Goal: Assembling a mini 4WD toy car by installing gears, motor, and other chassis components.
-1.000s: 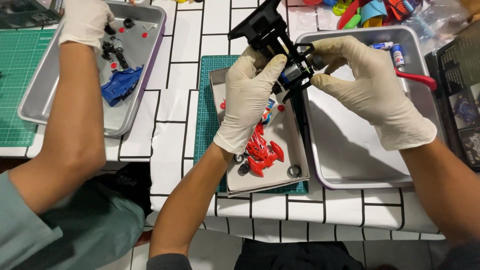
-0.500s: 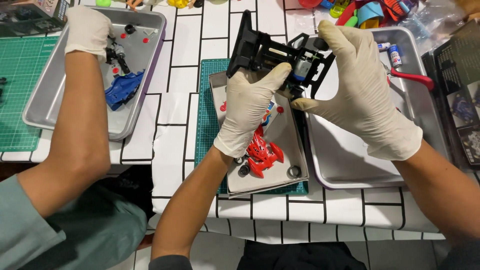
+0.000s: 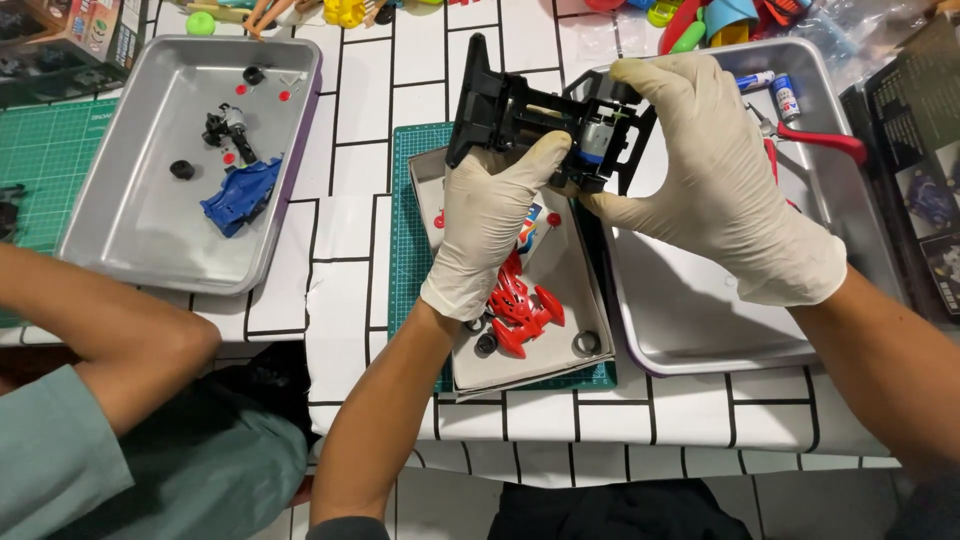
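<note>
Bench (image 3: 370,80): white tiled top with dark lines fills the frame, trays and mats spread across it.
Co-worker: bare forearm (image 3: 110,320) and green sleeve now rest at lower left; a moment ago that gloved hand was up in the left tray, and it has come out of it.
Left tray (image 3: 130,240): grey metal, upper left, holding a blue car shell (image 3: 240,195), small black wheels and red bits.
Right tray (image 3: 700,330): grey metal, right of centre, red-handled pliers (image 3: 815,138) and two small batteries (image 3: 770,85) at its top.
Green mat (image 3: 405,250): centre, under a shallow grey tray (image 3: 575,290) with a red car shell (image 3: 520,300) and black rings.
Black chassis (image 3: 520,110): held up at top centre above the trays. It stood on end a second ago and now lies level, motor end to the right, so the motor side faces the hands.
Left hand (image 3: 490,220): white glove, grip closed on the chassis from below, thumb pressed by the silver motor (image 3: 592,140).
Right hand (image 3: 720,180): white glove, grip clasped over the right end of the chassis, fingertips on top, thumb beneath.
</note>
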